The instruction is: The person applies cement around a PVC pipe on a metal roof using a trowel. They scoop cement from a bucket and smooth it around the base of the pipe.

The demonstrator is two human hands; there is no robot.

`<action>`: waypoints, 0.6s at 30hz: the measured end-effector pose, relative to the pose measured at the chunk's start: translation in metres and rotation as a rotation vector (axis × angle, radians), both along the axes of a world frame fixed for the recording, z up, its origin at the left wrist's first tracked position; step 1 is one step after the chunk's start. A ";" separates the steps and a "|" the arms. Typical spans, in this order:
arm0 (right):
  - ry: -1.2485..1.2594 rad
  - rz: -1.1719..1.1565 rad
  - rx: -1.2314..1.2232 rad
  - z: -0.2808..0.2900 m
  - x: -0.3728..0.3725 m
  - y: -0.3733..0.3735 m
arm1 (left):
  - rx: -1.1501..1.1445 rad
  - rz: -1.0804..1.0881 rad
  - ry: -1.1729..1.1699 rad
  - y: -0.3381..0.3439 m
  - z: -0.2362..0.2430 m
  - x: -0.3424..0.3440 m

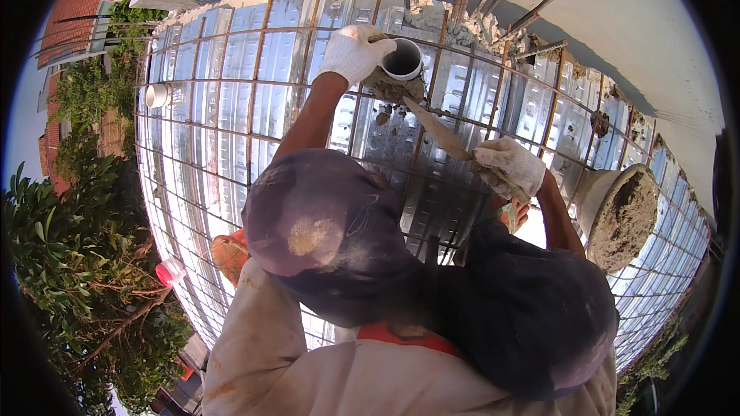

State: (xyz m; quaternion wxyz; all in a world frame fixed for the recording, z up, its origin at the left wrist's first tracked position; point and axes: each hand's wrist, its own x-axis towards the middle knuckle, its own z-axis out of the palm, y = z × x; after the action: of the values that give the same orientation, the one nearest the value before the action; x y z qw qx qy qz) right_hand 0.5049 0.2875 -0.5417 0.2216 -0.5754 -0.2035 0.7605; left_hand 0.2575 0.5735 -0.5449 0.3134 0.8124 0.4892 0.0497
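White-gloved left hand [357, 52] at the rim of a short, round white plastic pipe [402, 62], white-gloved right hand [509, 167] closed on a trowel.

The left hand's fingers are bent together, thumb against the pipe's left edge; whether they clamp it cannot be told. The right hand is wrapped around the handle end of the flat, pointed, mortar-smeared metal trowel [438, 131], its tip by the rough, wet grey mortar lump [395, 86] at the pipe's base. The pipe stands open end up near the far edge of shiny, ribbed silver metal decking [235, 50], amid a grid of thin, rust-brown steel bars [264, 29]. Right of the right hand, a round, pale container [592, 192] holds coarse grey mortar [628, 219].
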 end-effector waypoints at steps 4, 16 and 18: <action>-0.295 -0.048 0.107 0.082 0.018 -0.067 | -0.075 -0.010 0.011 0.003 -0.014 -0.001; -1.713 -0.136 -0.462 0.223 0.099 -0.295 | -0.184 0.045 -0.108 -0.002 -0.007 -0.007; -1.706 -0.024 -0.534 0.201 0.101 -0.275 | -0.182 0.041 -0.086 -0.002 -0.007 -0.006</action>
State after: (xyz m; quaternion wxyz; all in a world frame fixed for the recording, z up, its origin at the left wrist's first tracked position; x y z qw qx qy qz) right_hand 0.6057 0.0125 -0.3404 -0.1386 -0.9799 -0.1093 0.0933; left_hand 0.2510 0.5712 -0.5515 0.4053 0.7677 0.4942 0.0463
